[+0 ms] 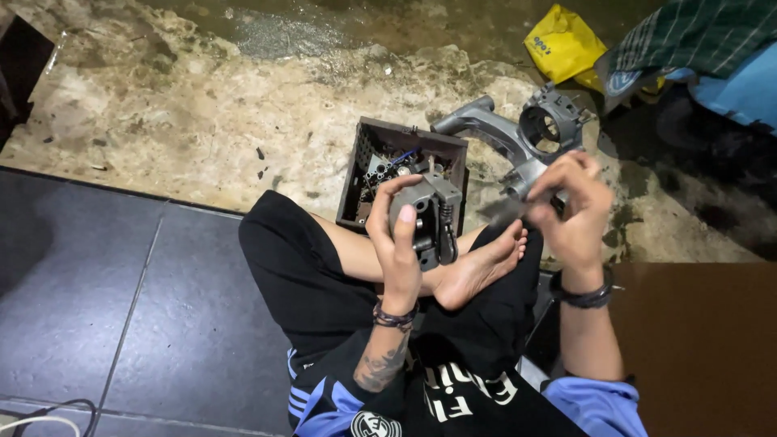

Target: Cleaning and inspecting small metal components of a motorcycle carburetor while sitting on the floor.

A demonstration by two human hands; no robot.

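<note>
Your left hand (398,243) grips grey metal mechanism block (427,217), fingers wrapped round it, above lap. Your right hand (573,212) pinches blurred small part, cannot tell what. Fitting step, likely; next needs steady alignment.

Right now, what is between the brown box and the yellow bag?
In the head view, the big grey metal housing lies on the rough floor between the brown box and the yellow bag.
</note>
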